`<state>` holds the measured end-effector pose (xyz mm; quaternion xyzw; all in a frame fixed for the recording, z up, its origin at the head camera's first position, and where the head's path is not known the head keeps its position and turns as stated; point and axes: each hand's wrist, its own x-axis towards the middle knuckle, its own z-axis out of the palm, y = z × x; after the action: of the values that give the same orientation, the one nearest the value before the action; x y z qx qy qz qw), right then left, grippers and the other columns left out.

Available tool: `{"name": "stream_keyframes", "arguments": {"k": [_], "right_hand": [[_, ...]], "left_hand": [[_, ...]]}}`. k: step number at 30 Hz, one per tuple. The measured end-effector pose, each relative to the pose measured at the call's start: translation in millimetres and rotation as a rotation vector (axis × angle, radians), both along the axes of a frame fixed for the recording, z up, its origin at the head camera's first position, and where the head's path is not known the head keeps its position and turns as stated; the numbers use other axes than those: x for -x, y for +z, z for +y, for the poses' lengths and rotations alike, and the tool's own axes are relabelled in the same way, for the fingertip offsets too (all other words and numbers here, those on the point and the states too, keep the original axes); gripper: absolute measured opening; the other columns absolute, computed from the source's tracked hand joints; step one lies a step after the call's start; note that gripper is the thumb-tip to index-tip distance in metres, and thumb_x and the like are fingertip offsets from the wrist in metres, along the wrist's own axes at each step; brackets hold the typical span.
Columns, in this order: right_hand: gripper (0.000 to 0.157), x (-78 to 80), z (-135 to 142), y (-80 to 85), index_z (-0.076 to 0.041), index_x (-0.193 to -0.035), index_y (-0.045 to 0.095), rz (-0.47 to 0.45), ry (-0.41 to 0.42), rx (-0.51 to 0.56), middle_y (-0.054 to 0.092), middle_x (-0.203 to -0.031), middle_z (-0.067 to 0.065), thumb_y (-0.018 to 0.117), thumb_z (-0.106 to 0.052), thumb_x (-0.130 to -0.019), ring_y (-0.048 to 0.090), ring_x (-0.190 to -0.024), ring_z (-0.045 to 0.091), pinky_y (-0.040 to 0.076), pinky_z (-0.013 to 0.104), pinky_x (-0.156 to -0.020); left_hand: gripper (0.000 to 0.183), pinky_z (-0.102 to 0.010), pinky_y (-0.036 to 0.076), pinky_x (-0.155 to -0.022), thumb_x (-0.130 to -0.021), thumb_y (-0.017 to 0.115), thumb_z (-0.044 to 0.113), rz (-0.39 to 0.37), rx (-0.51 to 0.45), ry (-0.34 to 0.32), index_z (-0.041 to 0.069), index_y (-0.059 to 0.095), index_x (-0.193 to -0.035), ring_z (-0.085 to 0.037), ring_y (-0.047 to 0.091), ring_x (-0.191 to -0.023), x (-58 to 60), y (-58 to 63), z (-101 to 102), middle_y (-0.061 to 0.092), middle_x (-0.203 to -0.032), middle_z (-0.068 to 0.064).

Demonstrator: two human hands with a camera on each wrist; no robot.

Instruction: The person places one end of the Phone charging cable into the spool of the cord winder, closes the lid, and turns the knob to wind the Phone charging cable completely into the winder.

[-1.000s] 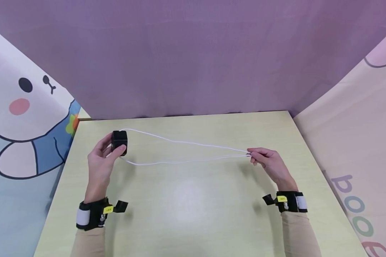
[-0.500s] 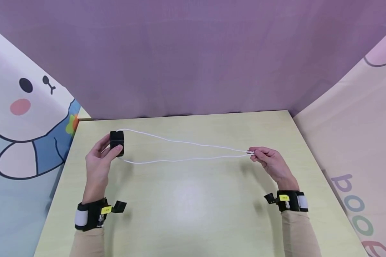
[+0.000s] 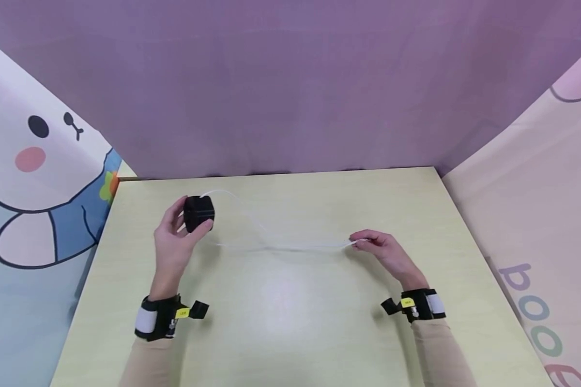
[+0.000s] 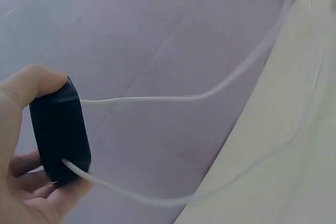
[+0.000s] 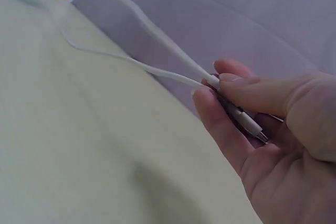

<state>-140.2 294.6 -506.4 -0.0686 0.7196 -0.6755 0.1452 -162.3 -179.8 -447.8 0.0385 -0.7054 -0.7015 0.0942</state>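
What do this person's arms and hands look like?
The left hand and right hand are bare. Beige sleeves run up to black wrist straps, each with a pale patch, a yellow label and a small black piece jutting inward. The label's writing is too small to read.

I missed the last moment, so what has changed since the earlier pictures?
The left hand moved right with the black box, which turned slightly. The right hand moved left and slightly lower in the head view, so they are closer together. The white cord, earlier stretched fairly straight, now bends slackly. The left hand holds the box and the right pinches the cord, as before.
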Motion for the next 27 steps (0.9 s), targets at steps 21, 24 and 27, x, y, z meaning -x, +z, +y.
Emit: {"name": "stream_keyframes", "arguments": {"k": [21, 24, 27], "right_hand": [[0.028, -1.5, -58.7, -34.4, 0.0, -0.123, 0.064, 0.094, 0.087, -0.119, 0.063, -0.122, 0.02, 0.06, -0.008, -0.097, 0.055, -0.105, 0.026, 0.045, 0.024, -0.086], [0.027, -1.4, -64.2, -36.4, 0.001, -0.123, 0.063, 0.092, 0.099, -0.151, 0.062, -0.123, 0.019, 0.059, -0.005, -0.097, 0.055, -0.108, 0.028, 0.045, 0.022, -0.087], [0.028, -1.6, -69.6, -34.5, 0.003, -0.124, 0.062, 0.094, 0.118, -0.193, 0.061, -0.126, 0.02, 0.057, -0.002, -0.097, 0.054, -0.111, 0.032, 0.044, 0.021, -0.087]], "left_hand": [[0.081, -0.032, 0.053, -0.084, -0.067, 0.088, 0.001, 0.384, 0.308, -0.074, 0.002, 0.052, -0.139, -0.025, 0.054, -0.12, -10.5, -19.5, 87.6, 0.054, -0.139, -0.014], [0.081, -0.043, 0.052, -0.083, -0.069, 0.089, 0.009, 0.374, 0.335, -0.11, 0.009, 0.051, -0.141, -0.021, 0.055, -0.12, -13.7, -27.3, 92.7, 0.053, -0.141, -0.007], [0.082, -0.046, 0.052, -0.088, -0.071, 0.089, 0.013, 0.381, 0.358, -0.144, 0.011, 0.049, -0.142, -0.021, 0.055, -0.12, -16.5, -32.2, 97.2, 0.051, -0.142, -0.006]]}}
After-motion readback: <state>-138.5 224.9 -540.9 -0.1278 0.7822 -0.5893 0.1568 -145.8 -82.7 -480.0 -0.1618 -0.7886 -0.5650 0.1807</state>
